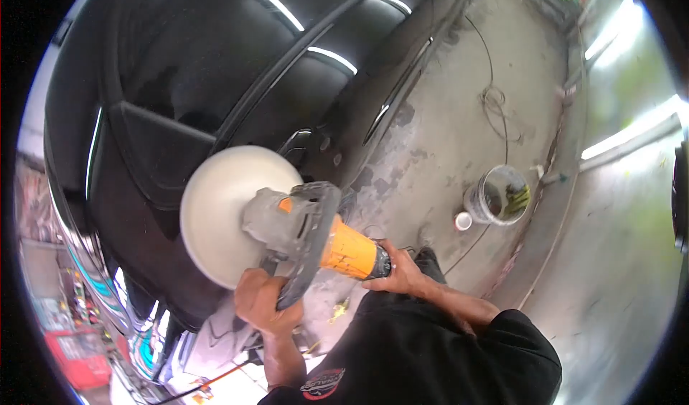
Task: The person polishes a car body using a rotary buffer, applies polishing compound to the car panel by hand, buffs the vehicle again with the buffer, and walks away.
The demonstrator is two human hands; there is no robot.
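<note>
An orange and grey power polisher (348,250) with a wide cream-coloured round pad (215,207) is held in both my hands. My left hand (267,301) is closed round the black loop handle near the pad. At the rear end of the orange body, my right hand (398,270) is wrapped round the black end cap. The pad is at the side of a glossy black car (158,168); whether it touches the paint cannot be made out.
On the concrete floor (445,132) at the right stand a bucket (499,195) with something yellow-green inside and a small white cup (463,221). A dark cable (495,103) lies coiled beyond. A red box (80,358) is at the lower left.
</note>
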